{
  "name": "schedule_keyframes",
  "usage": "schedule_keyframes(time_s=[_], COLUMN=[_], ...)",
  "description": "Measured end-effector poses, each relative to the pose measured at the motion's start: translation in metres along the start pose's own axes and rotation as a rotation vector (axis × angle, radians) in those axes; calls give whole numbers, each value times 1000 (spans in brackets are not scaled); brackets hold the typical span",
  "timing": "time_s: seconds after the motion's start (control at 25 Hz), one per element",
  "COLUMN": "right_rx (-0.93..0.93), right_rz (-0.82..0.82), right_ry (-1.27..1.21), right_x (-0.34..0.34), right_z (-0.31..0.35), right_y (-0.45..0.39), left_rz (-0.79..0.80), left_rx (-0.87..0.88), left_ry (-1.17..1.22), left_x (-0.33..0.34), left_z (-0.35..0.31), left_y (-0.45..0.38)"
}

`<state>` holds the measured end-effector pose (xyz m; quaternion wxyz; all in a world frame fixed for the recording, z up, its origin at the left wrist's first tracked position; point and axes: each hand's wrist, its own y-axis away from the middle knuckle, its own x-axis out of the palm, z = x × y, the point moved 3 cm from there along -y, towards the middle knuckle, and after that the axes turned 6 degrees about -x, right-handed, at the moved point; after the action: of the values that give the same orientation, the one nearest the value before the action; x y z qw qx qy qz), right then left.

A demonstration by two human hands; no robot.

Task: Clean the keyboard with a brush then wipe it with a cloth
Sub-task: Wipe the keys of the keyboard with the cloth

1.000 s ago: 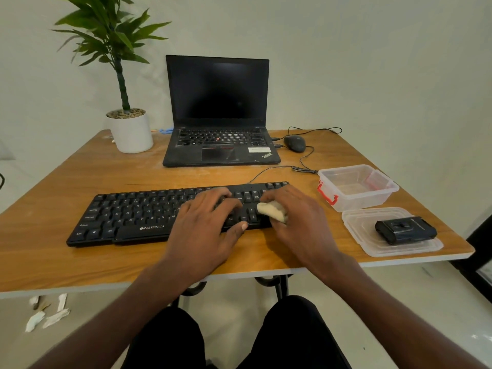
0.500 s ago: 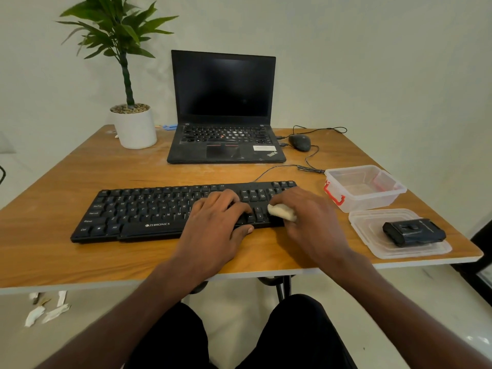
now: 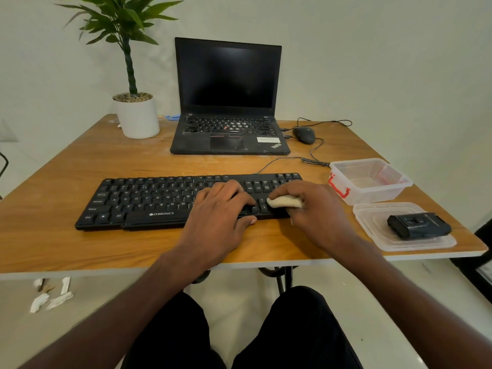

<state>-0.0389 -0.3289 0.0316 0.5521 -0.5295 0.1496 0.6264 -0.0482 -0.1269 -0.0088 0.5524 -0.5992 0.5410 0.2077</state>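
Observation:
A black keyboard (image 3: 149, 201) lies across the front of the wooden table (image 3: 66, 243). My left hand (image 3: 221, 211) rests flat on its right-middle keys, fingers spread, thumb at the front edge. My right hand (image 3: 311, 206) grips a bunched cream cloth (image 3: 283, 201) and holds it against the keys near the arrow cluster at the keyboard's right end. No brush is visible.
Behind the keyboard stand an open black laptop (image 3: 229, 102), a mouse (image 3: 304, 135) with its cable, and a potted plant (image 3: 137, 115). At right sit a clear box with red clips (image 3: 370, 179) and a lid (image 3: 372, 225) carrying a small black device (image 3: 419, 225).
The cloth in my right hand has shifted slightly along the keyboard's right end. My left hand stays on the keys. The camera view has moved a little.

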Motion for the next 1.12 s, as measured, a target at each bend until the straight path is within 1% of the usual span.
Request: schedule_keyframes(time_s=[0.08, 0.12, 0.24, 0.32, 0.36, 0.4, 0.48, 0.52, 0.56, 0.64, 0.76, 0.8, 0.88, 0.92, 1.04, 1.08, 1.12], right_rx=[-21, -4, 198, 273, 263, 240, 204, 194, 179, 165, 240, 240, 202, 181, 214, 227, 230], right_rz=[8, -11, -56, -66, -75, -72, -64, -67, -65, -26, 90, 77, -6, 2, 207, 220, 180], right_ry=[8, 70, 311, 376, 366, 306, 86, 21, 20, 94, 76, 90, 156, 171, 146, 143, 147], right_x=[-3, -8, -26, -30, -29, -27, -20, -17, -14, -14, -27, -29, -28, -27, -35, -40, -42], right_z=[-3, -10, -26, -30, -28, -27, -22, -21, -20, -21, -28, -28, -23, -22, -30, -31, -30], right_y=[-2, -4, -1, 2, 2, 1, -1, -1, -1, -1, -8, -8, -7, -5, -9, -10, -11], left_rz=[-3, -2, 4, 7, 11, 16, 21, 23, 22, 13, 10, 9, 14, 16, 27, 28, 28], left_rx=[-9, -15, -24, -20, -18, -18, -22, -25, -28, -33, -38, -39, -44, -45, -47, -45, -45], left_ry=[-13, -18, -11, -10, -13, -16, -19, -18, -18, -23, -28, -29, -27, -26, -26, -31, -36], left_x=[0, 0, 0, 0, -1, 0, 0, 0, 0, -1, 0, 0, -1, -2, -2, -2, -2], left_z=[0, 0, 0, -1, -1, -1, -1, -1, -1, -1, -2, -2, -2, -2, -4, -4, -5], left_y=[0, 0, -1, 0, -1, -1, -1, -1, -1, -1, 0, -1, 0, 0, 0, -1, -1])
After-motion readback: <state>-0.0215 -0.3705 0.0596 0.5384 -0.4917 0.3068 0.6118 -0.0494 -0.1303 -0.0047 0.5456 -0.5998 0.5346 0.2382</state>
